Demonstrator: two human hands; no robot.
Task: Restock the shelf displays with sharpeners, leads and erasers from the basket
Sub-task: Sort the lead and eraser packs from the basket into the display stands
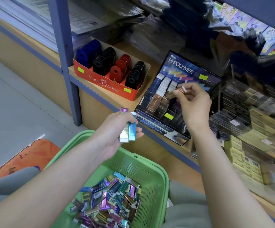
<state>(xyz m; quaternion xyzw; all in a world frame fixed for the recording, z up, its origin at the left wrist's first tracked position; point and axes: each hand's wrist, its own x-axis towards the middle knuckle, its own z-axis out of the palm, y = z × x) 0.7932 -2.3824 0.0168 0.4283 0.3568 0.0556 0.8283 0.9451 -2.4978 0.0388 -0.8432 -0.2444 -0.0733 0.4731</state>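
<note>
My right hand [193, 104] pinches one copper pack [180, 91] between thumb and fingertips, white end up, just over the upper rows of the Hi-Polymer display [181, 67]. My left hand [115, 129] is curled round a small bunch of packs [128, 130], silver, blue and a purple one sticking out at the top, held low in front of the shelf edge, well apart from the right hand.

The display stands tilted on the wooden shelf [151, 69]; copper packs fill its near-left slots and white-ended ones the rows behind. Its front strip reads "precise erasing", so I take these to be erasers, though the blur keeps me from being sure.

Below my forearms sits the green basket [164, 180], its bottom covered with loose packs [110, 199] in many colours. To the left of the display on the same shelf is the red Faber-Castell box [104, 83], holding blue, black and red sharpeners [119, 69] in rows.
</note>
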